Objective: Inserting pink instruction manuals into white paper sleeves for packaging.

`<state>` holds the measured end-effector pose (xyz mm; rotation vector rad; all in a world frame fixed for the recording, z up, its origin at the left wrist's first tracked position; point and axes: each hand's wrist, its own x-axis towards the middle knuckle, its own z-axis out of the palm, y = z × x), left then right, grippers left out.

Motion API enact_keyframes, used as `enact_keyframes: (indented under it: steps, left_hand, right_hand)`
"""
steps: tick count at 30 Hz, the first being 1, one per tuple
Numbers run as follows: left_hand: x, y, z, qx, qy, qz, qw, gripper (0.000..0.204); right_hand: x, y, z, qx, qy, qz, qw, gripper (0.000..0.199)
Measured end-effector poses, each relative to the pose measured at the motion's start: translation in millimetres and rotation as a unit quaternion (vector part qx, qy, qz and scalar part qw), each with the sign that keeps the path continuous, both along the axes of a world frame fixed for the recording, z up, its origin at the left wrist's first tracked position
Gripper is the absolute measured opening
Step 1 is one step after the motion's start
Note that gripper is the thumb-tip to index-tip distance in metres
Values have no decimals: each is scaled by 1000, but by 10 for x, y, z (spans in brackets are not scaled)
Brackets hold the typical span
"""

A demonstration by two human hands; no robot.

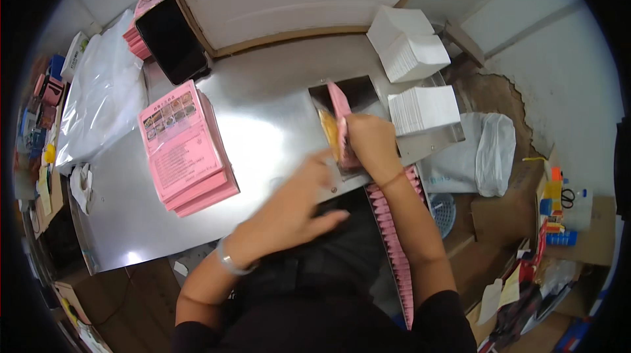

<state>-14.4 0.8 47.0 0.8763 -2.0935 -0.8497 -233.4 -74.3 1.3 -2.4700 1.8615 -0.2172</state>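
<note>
My right hand (373, 146) is closed on a pink packet (340, 100), held on edge over a rectangular cut-out (365, 90) in the metal table. Against the packet's left side is something yellow-brown (328, 131); I cannot tell whether it is part of the packet. My left hand (299, 198) is just left of and nearer than the packet. Its thumb stands apart and its fingers reach out, blurred at the tips, with nothing visible in them. Below my right forearm, a long narrow box (392, 248) holds a row of pink packets on edge.
A stack of printed pink sheets or pouches (184, 149) lies on the metal table (256, 123). A dark phone (171, 41) leans behind it, by clear plastic bags (105, 90). White card-like stacks (424, 110) stand right of the cut-out. A blue basket (442, 211) sits lower right.
</note>
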Motion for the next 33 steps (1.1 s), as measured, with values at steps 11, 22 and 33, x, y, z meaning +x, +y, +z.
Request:
enact_keyframes:
  steps: [11, 22, 33]
  left_hand:
    - [1206, -348, -157, -207, -308, 403, 836, 22]
    - [-89, 53, -516, -130, -211, 123, 961, 30]
    - [-153, 116, -472, -137, -175, 174, 959, 33]
  right_hand:
    - [-403, 206, 447, -277, -73, -144, 947, 24]
    - [-527, 355, 629, -228, -139, -45, 963, 25]
    - [-642, 385, 519, -298, -140, -68, 942, 18]
